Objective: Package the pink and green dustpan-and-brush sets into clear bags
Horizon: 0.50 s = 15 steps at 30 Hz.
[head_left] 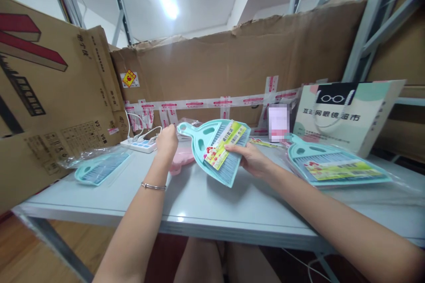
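My right hand [255,159] grips a light-blue dustpan [195,143] by its wide edge, with the thumb on top. Tilted above the table, the dustpan carries a grey-blue bristled brush [229,166] and a yellow-green printed card [227,143]. My left hand [168,140] is closed beside the dustpan's handle loop; what its fingers hold, if anything, is hidden. Clear plastic [190,121] shows behind the handle. Below and behind the held set lies a pink dustpan [182,161], partly covered.
Bagged blue dustpan sets lie at left [99,170] and right [335,163]. A power strip [138,144], a phone-like screen [279,121] and a paper bag [345,119] stand toward the back. Large cardboard [206,70] walls the white table [199,210].
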Tool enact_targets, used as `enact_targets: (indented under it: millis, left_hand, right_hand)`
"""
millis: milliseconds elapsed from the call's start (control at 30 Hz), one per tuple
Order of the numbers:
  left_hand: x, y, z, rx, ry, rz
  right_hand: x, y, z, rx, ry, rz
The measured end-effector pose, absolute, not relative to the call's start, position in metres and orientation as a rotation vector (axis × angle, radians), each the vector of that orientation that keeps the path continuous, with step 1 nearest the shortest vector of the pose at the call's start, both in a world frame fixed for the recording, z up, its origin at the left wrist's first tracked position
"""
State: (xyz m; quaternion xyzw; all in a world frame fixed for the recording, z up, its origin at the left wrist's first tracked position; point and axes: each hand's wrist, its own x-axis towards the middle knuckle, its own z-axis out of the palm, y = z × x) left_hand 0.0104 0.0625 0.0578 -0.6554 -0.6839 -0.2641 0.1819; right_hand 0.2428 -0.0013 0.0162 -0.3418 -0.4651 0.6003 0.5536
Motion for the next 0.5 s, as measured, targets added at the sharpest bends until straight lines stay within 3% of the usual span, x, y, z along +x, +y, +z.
enact_targets:
  millis: [167, 500]
  left_hand:
    - [0.001, 0.071, 0.058, -1.947, -1.961, -0.966]
    - [0.056, 0.050, 0.050, -2.677, -1.327, -1.500]
  right_hand:
    - [0.244, 0.000, 0.012, -0.954, -1.144, 1.403]
    - [0.237, -0.001, 0.012, -0.921, -0.994, 1.350]
